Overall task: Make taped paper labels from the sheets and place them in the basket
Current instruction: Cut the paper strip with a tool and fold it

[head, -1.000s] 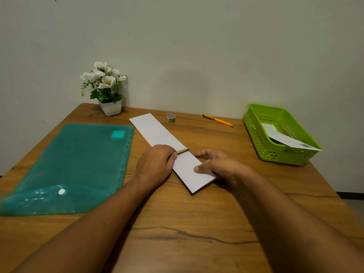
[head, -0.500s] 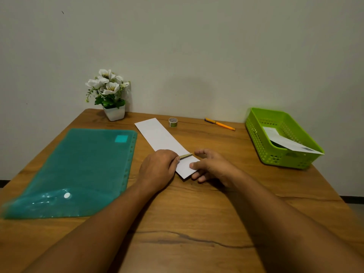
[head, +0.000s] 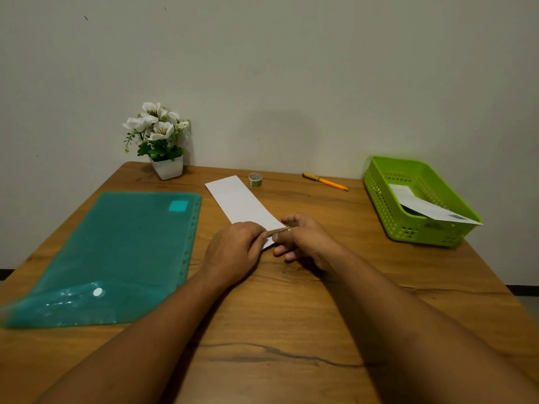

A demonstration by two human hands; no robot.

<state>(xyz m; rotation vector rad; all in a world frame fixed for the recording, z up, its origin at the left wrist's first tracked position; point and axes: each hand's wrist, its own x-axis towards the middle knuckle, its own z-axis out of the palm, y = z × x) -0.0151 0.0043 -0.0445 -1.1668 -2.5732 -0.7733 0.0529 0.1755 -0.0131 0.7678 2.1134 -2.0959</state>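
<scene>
Near end of the paper strip (head: 243, 204) folded further up since a second ago: visible length shorter, right hand (head: 303, 239) shifted from flat on the near corner to meeting the left hand (head: 233, 252) at the fold. Left hand closed, thumb and fingers pinching a short piece of greenish tape (head: 279, 230); right hand curled narrow, fingertips on the tape's other end and the paper edge under it. Strip lying diagonal mid-table, far end near the small tape roll (head: 255, 180), near end hidden beneath both hands. Risks, as judged: tape sticking to a fingertip instead of the paper, or landing crooked, since both hands crowd one small spot; fold springing open if pressure lifts before the tape is down; loose far end swinging on the smooth table (head: 291, 330) and skewing the fold. Exact tape contact with paper not clear from here. Around: green basket (head: 388, 217) far right, well apart from the hands, already holding one white label (head: 420, 207) that overhangs its near rim; path to it open. Orange pen (head: 325, 181) far centre-right, off that path. Teal plastic folder (head: 116, 252) left, flower pot (head: 167, 167) far left, neither in the way.
</scene>
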